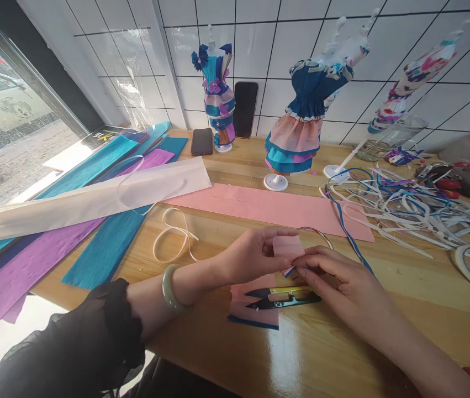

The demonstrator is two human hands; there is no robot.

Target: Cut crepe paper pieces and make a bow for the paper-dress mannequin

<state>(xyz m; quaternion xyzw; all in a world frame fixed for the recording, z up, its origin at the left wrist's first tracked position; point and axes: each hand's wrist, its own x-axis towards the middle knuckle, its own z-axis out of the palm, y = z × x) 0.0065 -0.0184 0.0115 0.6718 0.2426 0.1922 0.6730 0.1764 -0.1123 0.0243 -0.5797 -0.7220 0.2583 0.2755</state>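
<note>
Workpiece [288,246], a small pink piece with blue and white at its lower edge, is located above and just beyond the snips [282,299]. The left hand [245,255] clamps it between thumb and fingers; the piece projects to the right out of this grip. The right hand [344,279] closes thumb and fingertips on its lower right corner, so the piece spans the gap between both grips. Contact between the right hand and the handle end of the snips cannot be determined.

Markings: a dark packet [103,136], far beyond and left of the snips, carries yellow and white print too small to read. A clear bag [133,102], also far beyond and left, shows white print, likewise illegible.

Orientation: the visible face of the workpiece is nearly square, its upper edge directed away from the wearer. Fingers cover part of it; its long axis cannot be determined. The snips point left, long axis running left to right. Beneath them lies a blue-edged pink piece [255,316], its blue edge toward the wearer. Beyond the snips, a long pink strip [259,203] lies flat on the bench [218,354], long axis left to right, its right end slightly nearer the wearer.
</note>
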